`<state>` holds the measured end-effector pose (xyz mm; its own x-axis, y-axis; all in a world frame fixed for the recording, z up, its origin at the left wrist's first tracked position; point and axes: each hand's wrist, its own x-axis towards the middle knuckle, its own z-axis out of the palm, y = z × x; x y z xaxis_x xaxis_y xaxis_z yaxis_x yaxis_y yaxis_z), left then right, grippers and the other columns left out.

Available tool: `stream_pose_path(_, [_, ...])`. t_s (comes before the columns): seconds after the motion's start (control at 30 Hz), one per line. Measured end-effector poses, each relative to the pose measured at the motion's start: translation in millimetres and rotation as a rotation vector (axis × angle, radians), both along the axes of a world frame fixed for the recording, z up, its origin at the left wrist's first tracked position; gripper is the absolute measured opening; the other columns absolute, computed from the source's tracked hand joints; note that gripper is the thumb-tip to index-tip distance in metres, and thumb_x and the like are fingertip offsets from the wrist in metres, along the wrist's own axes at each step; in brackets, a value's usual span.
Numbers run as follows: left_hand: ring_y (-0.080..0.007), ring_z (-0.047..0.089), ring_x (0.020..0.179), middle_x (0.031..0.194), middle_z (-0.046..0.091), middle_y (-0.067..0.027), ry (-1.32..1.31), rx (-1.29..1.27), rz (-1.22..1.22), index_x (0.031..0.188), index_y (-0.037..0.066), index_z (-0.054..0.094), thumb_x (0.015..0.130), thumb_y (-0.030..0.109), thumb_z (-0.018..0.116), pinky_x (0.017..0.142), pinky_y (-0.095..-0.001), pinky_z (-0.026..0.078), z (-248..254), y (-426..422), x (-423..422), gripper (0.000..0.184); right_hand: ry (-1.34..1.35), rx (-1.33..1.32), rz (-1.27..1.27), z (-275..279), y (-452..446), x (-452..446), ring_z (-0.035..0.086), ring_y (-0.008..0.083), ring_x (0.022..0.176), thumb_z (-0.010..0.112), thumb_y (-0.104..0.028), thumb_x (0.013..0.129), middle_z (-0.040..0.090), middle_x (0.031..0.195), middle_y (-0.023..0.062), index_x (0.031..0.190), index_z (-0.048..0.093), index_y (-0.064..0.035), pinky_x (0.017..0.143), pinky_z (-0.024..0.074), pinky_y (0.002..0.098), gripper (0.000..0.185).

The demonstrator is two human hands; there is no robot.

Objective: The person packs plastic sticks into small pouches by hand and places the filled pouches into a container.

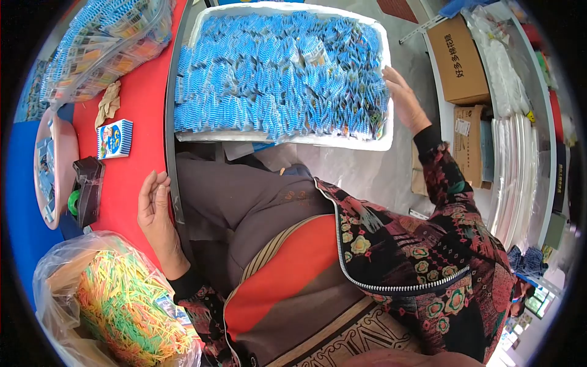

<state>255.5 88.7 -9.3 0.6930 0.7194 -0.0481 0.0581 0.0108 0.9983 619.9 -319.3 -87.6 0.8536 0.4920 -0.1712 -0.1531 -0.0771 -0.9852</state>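
My right hand (403, 101) is open at the right rim of a white tub (361, 142), its fingers stretched along the outside. Many small blue-and-white striped packets (269, 79) stand packed in rows in that tub. At the edge of the red tabletop (131, 189), my left hand (158, 208) has its fingers loosely bent and apart from the thumb, with nothing seen in it. Just beyond it lies a striped packet (114, 139) with a blue and yellow print. Farther left is a black tape dispenser (89, 191) with a green core.
A clear bag of colourful thin strips (125, 300) sits at the lower left. A pink basin (66, 144) holds small blue pieces. Bagged packets (113, 46) and a crumpled brown scrap (109, 104) lie at the upper left. Shelves with cardboard boxes (458, 61) stand on the right.
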Motion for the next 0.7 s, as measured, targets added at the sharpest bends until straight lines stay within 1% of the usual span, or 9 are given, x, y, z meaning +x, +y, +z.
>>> stream_pose_path(0.17, [-0.0170, 0.057, 0.103, 0.113, 0.059, -0.0136, 0.011, 0.014, 0.004, 0.124, -0.004, 0.049, 0.094, 0.005, 0.050, 0.092, -0.0282, 0.044, -0.2, 0.1, -5.4, 0.032, -0.197, -0.169, -0.067, -6.1, 36.1, -34.8, 0.035, 0.0201, 0.128, 0.053, -0.033, 0.090, 0.038, 0.138, 0.0136, 0.137, 0.033, 0.0031, 0.106, 0.0248, 0.0298, 0.063])
stream_pose_path(0.23, [-0.0170, 0.057, 0.103, 0.113, 0.059, -0.0135, 0.000, 0.011, 0.000, 0.124, -0.004, 0.049, 0.093, 0.006, 0.051, 0.092, -0.0284, 0.045, -0.9, 1.4, -8.4, 0.033, -0.359, -0.482, -0.047, -0.8, 45.4, -34.1, 0.040, 0.0197, 0.123, 0.056, -0.033, 0.088, 0.042, 0.133, 0.0128, 0.134, 0.038, -0.0003, 0.103, 0.0283, 0.0289, 0.060])
stream_pose_path(0.37, [-0.0159, 0.057, 0.101, 0.110, 0.060, -0.0113, -0.026, 0.014, 0.032, 0.122, -0.003, 0.051, 0.093, 0.003, 0.051, 0.092, -0.0277, 0.045, 3.9, -0.5, -10.2, 0.030, -0.212, -0.388, -0.045, -14.7, 44.0, -9.5, 0.044, 0.0257, 0.121, 0.059, -0.029, 0.082, 0.047, 0.130, 0.0165, 0.123, 0.049, 0.0026, 0.100, 0.0324, 0.0305, 0.052])
stream_pose_path(0.53, [-0.0138, 0.058, 0.100, 0.105, 0.063, -0.0082, 0.040, 0.110, 0.156, 0.115, -0.002, 0.057, 0.090, 0.005, 0.055, 0.088, -0.0250, 0.044, 19.8, -5.8, -19.2, 0.026, -0.674, -0.513, 0.204, -39.9, 28.1, -1.0, 0.047, 0.0245, 0.117, 0.052, -0.027, 0.092, 0.048, 0.128, 0.0172, 0.125, 0.050, -0.0030, 0.098, 0.0363, 0.0319, 0.041])
stream_pose_path(0.57, [-0.0137, 0.059, 0.098, 0.103, 0.063, -0.0074, 0.028, 0.166, 0.161, 0.113, -0.001, 0.058, 0.090, 0.006, 0.056, 0.086, -0.0252, 0.045, 18.5, -7.2, -26.0, 0.025, -0.613, -0.861, 0.247, -28.1, 29.9, 7.1, 0.047, 0.0254, 0.118, 0.051, -0.028, 0.093, 0.048, 0.130, 0.0173, 0.124, 0.050, -0.0008, 0.099, 0.0364, 0.0327, 0.042])
stream_pose_path(0.6, [-0.0135, 0.059, 0.097, 0.101, 0.064, -0.0067, 0.023, 0.224, 0.159, 0.111, 0.000, 0.060, 0.089, 0.006, 0.057, 0.084, -0.0254, 0.046, 15.3, -6.8, -31.7, 0.023, -0.370, -0.841, 0.063, 3.2, 60.5, -1.2, 0.047, 0.0271, 0.119, 0.053, -0.026, 0.092, 0.048, 0.132, 0.0180, 0.125, 0.049, 0.0009, 0.099, 0.0365, 0.0337, 0.042])
stream_pose_path(0.63, [-0.0134, 0.060, 0.095, 0.100, 0.064, -0.0066, -0.021, 0.237, 0.160, 0.109, 0.000, 0.060, 0.088, 0.006, 0.058, 0.082, -0.0257, 0.047, 11.6, -5.1, -38.5, 0.022, -0.684, -0.772, -0.064, -5.8, 62.4, 6.2, 0.048, 0.0258, 0.118, 0.054, -0.024, 0.091, 0.049, 0.130, 0.0173, 0.127, 0.047, 0.0017, 0.099, 0.0363, 0.0334, 0.045])
stream_pose_path(0.67, [-0.0133, 0.060, 0.092, 0.098, 0.064, -0.0065, -0.071, 0.244, 0.151, 0.108, 0.001, 0.061, 0.087, 0.007, 0.059, 0.080, -0.0261, 0.047, 10.9, -6.9, -41.7, 0.021, -0.811, -0.467, -0.032, 18.6, 83.2, -3.9, 0.048, 0.0235, 0.117, 0.055, -0.023, 0.091, 0.049, 0.130, 0.0152, 0.130, 0.045, 0.0019, 0.098, 0.0360, 0.0322, 0.047])
stream_pose_path(0.7, [-0.0138, 0.061, 0.090, 0.097, 0.064, -0.0068, -0.045, 0.276, 0.153, 0.108, 0.000, 0.061, 0.087, 0.006, 0.059, 0.079, -0.0261, 0.048, 15.6, -9.5, -47.8, 0.022, -0.831, -0.391, -0.023, 46.1, 114.2, -25.4, 0.046, 0.0222, 0.119, 0.050, -0.022, 0.094, 0.050, 0.128, 0.0146, 0.130, 0.043, 0.0037, 0.101, 0.0327, 0.0318, 0.045])
